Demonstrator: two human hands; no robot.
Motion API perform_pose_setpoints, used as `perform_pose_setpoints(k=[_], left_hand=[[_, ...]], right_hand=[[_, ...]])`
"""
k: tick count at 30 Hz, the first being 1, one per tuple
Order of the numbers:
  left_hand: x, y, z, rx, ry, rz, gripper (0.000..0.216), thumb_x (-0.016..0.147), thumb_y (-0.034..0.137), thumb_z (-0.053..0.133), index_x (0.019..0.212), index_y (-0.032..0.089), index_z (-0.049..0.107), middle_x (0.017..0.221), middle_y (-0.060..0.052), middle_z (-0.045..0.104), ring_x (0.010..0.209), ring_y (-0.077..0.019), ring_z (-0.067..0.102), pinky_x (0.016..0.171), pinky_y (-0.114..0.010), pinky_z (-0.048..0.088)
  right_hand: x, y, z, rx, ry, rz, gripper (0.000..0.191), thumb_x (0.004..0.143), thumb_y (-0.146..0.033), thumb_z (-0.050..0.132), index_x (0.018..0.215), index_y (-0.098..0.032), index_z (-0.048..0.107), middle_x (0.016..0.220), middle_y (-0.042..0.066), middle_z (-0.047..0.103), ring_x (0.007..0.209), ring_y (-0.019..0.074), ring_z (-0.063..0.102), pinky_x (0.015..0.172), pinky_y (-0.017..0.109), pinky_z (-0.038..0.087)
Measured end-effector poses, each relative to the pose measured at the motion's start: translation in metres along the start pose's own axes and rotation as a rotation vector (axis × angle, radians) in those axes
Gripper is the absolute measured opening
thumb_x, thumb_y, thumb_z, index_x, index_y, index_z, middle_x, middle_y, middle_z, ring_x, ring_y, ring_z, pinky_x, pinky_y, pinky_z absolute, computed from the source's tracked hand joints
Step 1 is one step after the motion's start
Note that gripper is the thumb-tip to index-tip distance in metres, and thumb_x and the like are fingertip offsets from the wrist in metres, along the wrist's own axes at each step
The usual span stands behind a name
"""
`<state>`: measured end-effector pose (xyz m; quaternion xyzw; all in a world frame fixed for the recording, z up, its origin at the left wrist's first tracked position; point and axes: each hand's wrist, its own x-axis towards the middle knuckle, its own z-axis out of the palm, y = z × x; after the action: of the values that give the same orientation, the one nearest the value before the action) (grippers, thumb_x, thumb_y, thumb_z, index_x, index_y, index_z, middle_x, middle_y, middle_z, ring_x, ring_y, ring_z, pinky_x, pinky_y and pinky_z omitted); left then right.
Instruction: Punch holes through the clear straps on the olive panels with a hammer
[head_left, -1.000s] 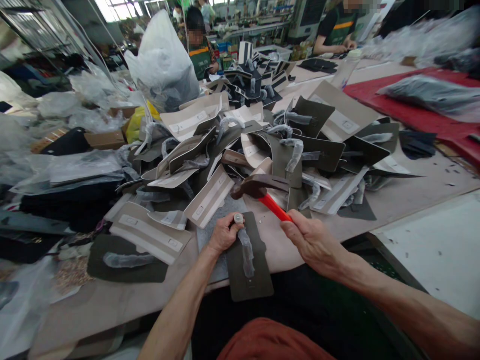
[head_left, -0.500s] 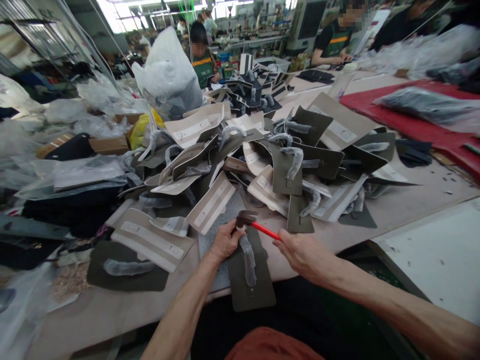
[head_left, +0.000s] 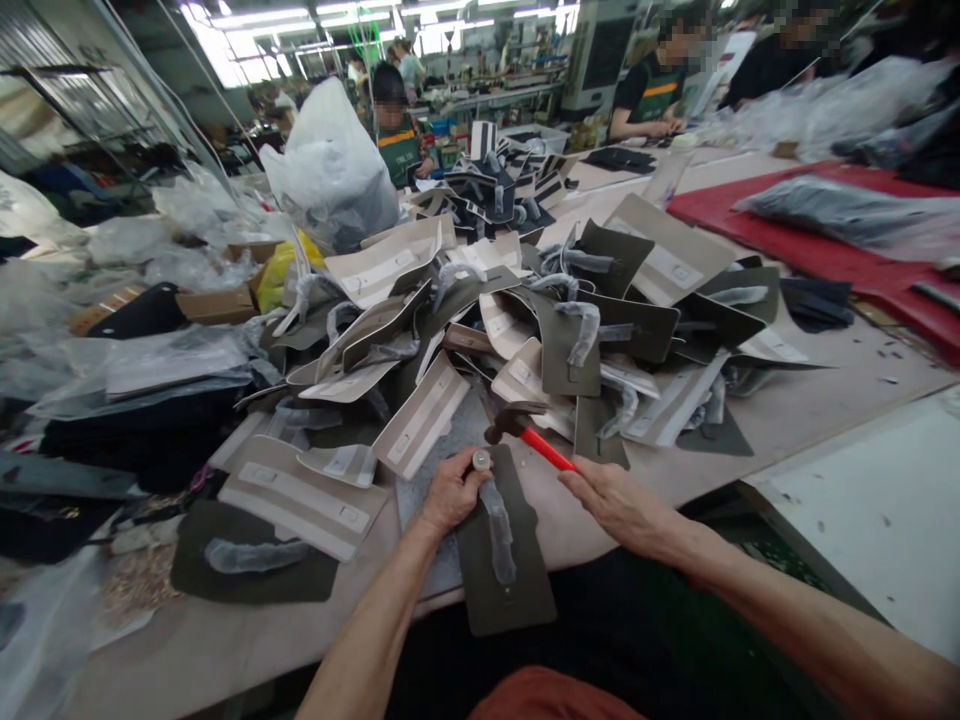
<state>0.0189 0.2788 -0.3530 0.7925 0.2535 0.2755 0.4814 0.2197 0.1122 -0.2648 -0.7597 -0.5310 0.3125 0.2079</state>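
My right hand (head_left: 611, 495) grips the red handle of a claw hammer (head_left: 536, 437). The hammer's dark head hangs a little above and to the right of a short round metal punch (head_left: 481, 460). Closed around that upright punch is my left hand (head_left: 452, 488), its thumb and fingers hiding the lower part. Under the punch lies a dark olive panel (head_left: 487, 590) with a plastic-wrapped handle (head_left: 499, 530) along its middle. The panel's near end hangs over the table edge. Beneath its far part a grey slab (head_left: 431, 490) shows.
A big heap of similar panels (head_left: 570, 345) covers the table ahead. At the left lies another olive panel (head_left: 247, 585) beside plastic bags and a pile of small metal bits (head_left: 142, 575). A red sheet (head_left: 825, 225) lies far right. Co-workers (head_left: 652, 90) sit beyond.
The hammer head has lifted off the punch, up and to the right, baring the punch's round top. My left hand holds the punch in nearly the same place.
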Motion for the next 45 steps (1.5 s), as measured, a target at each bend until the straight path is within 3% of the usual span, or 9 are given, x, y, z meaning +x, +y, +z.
perform_pose_setpoints(k=[5,10,15,21,24,29,33,37,45], left_hand=[[0.000,0.000,0.000,-0.053,0.004,-0.015,0.024,0.084,0.018,0.061,0.107,0.021,0.066,0.098,-0.004,0.074,0.093,-0.0202,0.068,0.088,-0.034,0.051],[-0.001,0.010,-0.004,-0.126,-0.056,-0.076,0.046,0.085,0.019,0.061,0.130,0.021,0.056,0.112,-0.008,0.072,0.102,-0.0207,0.067,0.095,-0.037,0.051],[0.002,0.019,-0.005,-0.115,-0.047,-0.110,0.033,0.087,0.020,0.058,0.119,0.020,0.063,0.110,-0.007,0.073,0.103,-0.0209,0.066,0.096,-0.036,0.051],[0.001,0.009,0.005,-0.107,0.021,-0.142,0.021,0.083,0.023,0.065,0.103,0.019,0.068,0.101,-0.007,0.075,0.096,-0.0211,0.070,0.092,-0.035,0.054],[0.013,0.027,0.010,-0.198,0.232,-0.158,0.019,0.079,0.026,0.071,0.096,0.018,0.066,0.092,-0.005,0.076,0.083,-0.0189,0.072,0.080,-0.031,0.057],[0.048,0.092,-0.013,-0.349,0.626,0.128,0.034,0.079,0.031,0.074,0.105,0.020,0.055,0.094,-0.001,0.070,0.086,-0.0168,0.071,0.083,-0.032,0.057],[0.017,0.102,-0.025,-0.158,0.399,-0.185,0.018,0.082,0.029,0.067,0.094,0.019,0.057,0.076,0.002,0.063,0.063,-0.0118,0.062,0.062,-0.023,0.052],[-0.038,0.081,-0.002,0.207,0.224,-0.511,0.018,0.081,0.035,0.064,0.086,0.018,0.059,0.065,0.002,0.059,0.057,-0.0126,0.054,0.053,-0.023,0.040],[-0.071,0.097,0.039,-0.021,0.204,-0.587,0.012,0.074,0.028,0.067,0.078,0.016,0.067,0.065,0.002,0.061,0.056,-0.0097,0.050,0.054,-0.021,0.037]], right_hand=[[0.006,0.040,0.026,0.466,-0.244,0.303,0.046,0.095,-0.061,0.025,0.081,-0.022,0.043,0.059,-0.007,0.045,0.034,0.0078,0.034,0.035,0.022,0.024],[0.021,0.052,0.049,-0.079,0.103,0.237,0.031,0.100,-0.037,0.033,0.095,-0.015,0.055,0.077,0.007,0.061,0.064,0.0169,0.061,0.057,0.027,0.041],[0.025,0.011,0.068,-0.390,0.450,-0.086,0.040,0.095,-0.025,0.045,0.130,-0.009,0.052,0.129,0.024,0.056,0.117,0.0342,0.053,0.095,0.049,0.042],[0.028,-0.006,0.120,-0.073,0.363,-0.474,0.050,0.091,-0.015,0.040,0.139,-0.011,0.047,0.141,0.017,0.052,0.133,0.0270,0.045,0.110,0.050,0.038],[0.028,-0.001,0.135,-0.108,0.343,-0.463,0.058,0.085,-0.011,0.041,0.143,-0.009,0.043,0.149,0.018,0.044,0.142,0.0293,0.034,0.115,0.054,0.033],[0.023,-0.004,0.128,-0.140,0.305,-0.430,0.056,0.085,-0.011,0.041,0.141,-0.009,0.047,0.148,0.016,0.046,0.142,0.0292,0.036,0.115,0.054,0.034],[0.022,-0.001,0.127,-0.018,0.325,-0.482,0.054,0.086,-0.010,0.042,0.141,-0.008,0.046,0.147,0.018,0.047,0.143,0.0275,0.034,0.115,0.052,0.037],[0.028,0.010,0.135,0.182,0.341,-0.524,0.059,0.087,-0.011,0.044,0.145,-0.016,0.040,0.149,0.015,0.043,0.143,0.0257,0.034,0.116,0.053,0.035],[0.021,0.043,0.115,-0.039,0.643,-0.390,0.044,0.092,-0.031,0.044,0.132,-0.018,0.053,0.126,0.019,0.060,0.121,0.0335,0.054,0.100,0.055,0.044]])
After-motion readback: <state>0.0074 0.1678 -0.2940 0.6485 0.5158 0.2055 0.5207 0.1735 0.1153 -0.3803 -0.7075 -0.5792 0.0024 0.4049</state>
